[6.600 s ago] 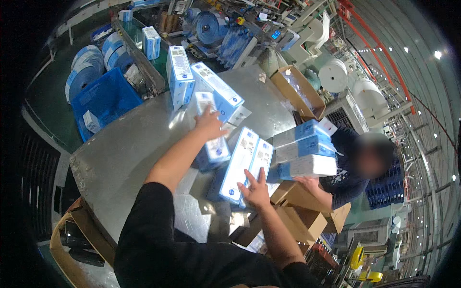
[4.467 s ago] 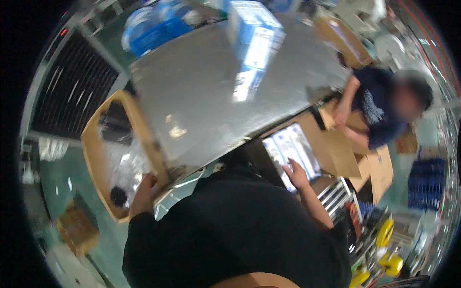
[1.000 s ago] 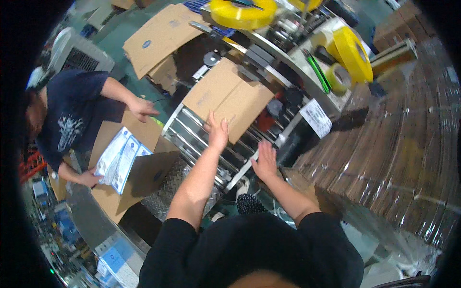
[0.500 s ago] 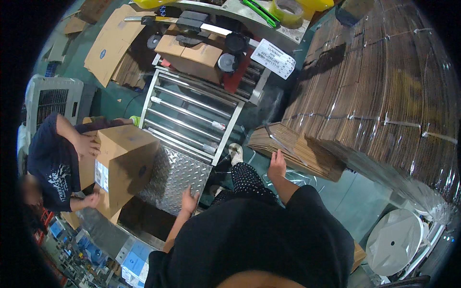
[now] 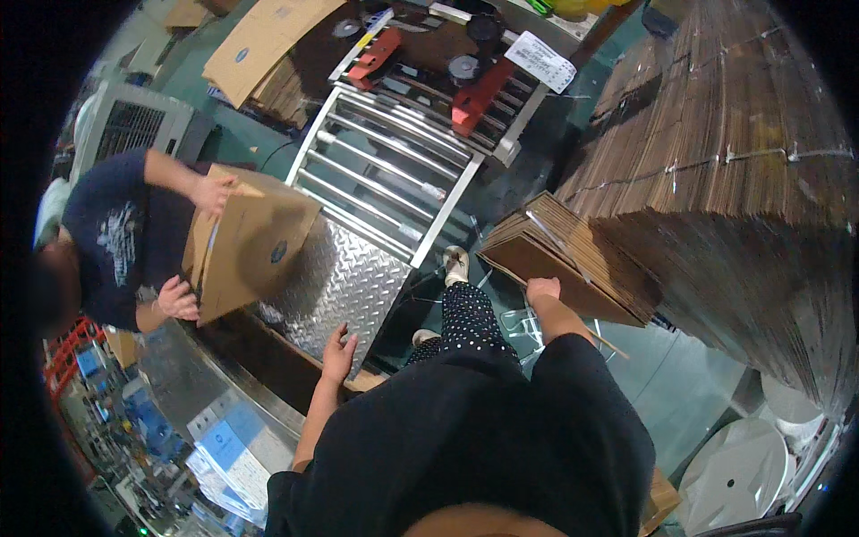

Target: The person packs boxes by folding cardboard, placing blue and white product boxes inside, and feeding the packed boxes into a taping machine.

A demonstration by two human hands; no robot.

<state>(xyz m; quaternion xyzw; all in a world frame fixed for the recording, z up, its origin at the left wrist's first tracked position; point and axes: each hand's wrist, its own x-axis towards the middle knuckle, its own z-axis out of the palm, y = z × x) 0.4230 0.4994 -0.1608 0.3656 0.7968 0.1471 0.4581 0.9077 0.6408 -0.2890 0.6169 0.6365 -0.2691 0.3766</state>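
Observation:
My right hand (image 5: 543,291) has its fingers closed on the edge of the front flattened cardboard box (image 5: 559,277), which leans against a strapped bundle of flattened boxes (image 5: 591,249). My left hand (image 5: 338,353) holds nothing; its fingers are apart, close to the edge of the diamond-plate metal table (image 5: 362,273). At the left, a co-worker's two hands grip a brown cardboard carton (image 5: 264,242) standing over that table's far end.
A roller conveyor (image 5: 380,174) runs from the table to a box-taping machine (image 5: 438,76). A tall wrapped stack of flattened boxes (image 5: 716,134) rises at the right. Blue-and-white printed sheets (image 5: 228,447) lie lower left, and a white round reel (image 5: 734,479) stands lower right.
My right hand has gone from reaching with open fingers to gripping the front flattened box, which now stands apart. The co-worker's carton has turned. The carton in the taping machine is gone.

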